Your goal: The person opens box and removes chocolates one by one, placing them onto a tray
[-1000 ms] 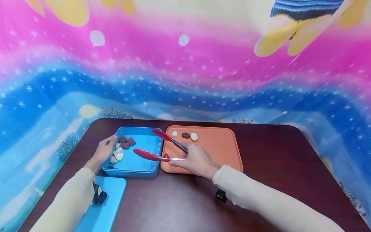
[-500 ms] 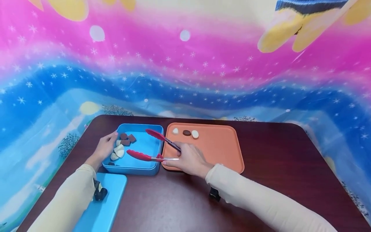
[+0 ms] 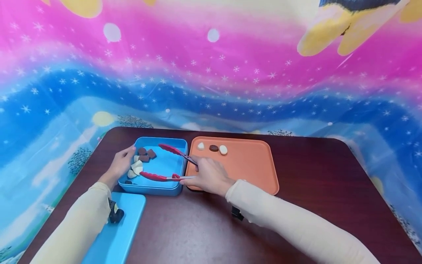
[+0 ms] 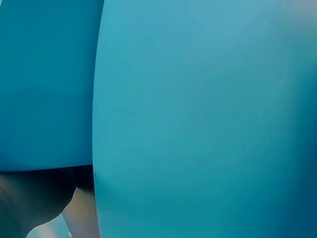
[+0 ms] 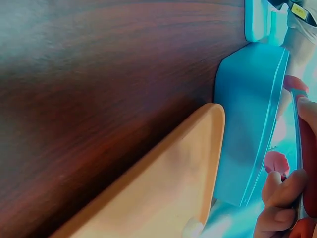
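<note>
My left hand [image 3: 121, 163] grips the left rim of an open blue box [image 3: 150, 190]. Brown and white pieces [image 3: 137, 168] that look like chocolates lie along the left side of its floor. My right hand [image 3: 211, 176] holds tongs with red tips [image 3: 154, 176], their two arms spread over the box and nothing between them. The lower tip is close to the white pieces; whether it touches them I cannot tell. In the right wrist view, my fingers [image 5: 283, 196] curl round the tongs. The left wrist view is mostly blue surfaces, with part of the hand at lower left.
An orange tray [image 3: 247, 168] stands right of the box, with a brown piece [image 3: 214, 148] and two white pieces [image 3: 223, 150] near its back edge. A blue lid [image 3: 126, 220] lies in front of the box, under the left forearm. A patterned cloth [image 3: 184, 73] hangs behind the table.
My right hand has moved left with the tongs, bringing their spread tips farther over the box toward the pieces. The left hand has stayed at the box's rim. The head view has tilted slightly.
</note>
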A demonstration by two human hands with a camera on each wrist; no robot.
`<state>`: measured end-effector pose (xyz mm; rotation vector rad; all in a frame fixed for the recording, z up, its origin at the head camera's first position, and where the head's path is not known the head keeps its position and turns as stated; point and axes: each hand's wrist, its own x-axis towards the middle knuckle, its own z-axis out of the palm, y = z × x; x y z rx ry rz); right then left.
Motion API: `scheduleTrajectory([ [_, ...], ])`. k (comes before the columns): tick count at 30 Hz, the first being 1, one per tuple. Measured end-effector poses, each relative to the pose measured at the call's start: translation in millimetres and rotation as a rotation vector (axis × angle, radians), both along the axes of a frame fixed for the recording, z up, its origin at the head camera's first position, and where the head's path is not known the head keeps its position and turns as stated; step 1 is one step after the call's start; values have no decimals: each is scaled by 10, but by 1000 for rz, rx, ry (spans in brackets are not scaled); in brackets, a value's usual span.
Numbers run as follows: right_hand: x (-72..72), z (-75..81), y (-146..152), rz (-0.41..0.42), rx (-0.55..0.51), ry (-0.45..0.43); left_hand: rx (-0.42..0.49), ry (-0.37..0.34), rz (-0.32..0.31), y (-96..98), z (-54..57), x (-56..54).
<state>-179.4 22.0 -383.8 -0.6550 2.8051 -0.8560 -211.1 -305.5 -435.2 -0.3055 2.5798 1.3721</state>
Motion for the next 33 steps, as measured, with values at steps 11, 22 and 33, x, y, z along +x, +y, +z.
scheduleTrajectory([
  [11,-129,11,-138,35,114,8,-8,13,4,39,9,-40],
  [22,-226,-27,-191,14,146,25,-26,26,-18,34,33,-53],
  [33,-258,13,-323,-1,272,56,-10,15,-27,24,43,-26],
])
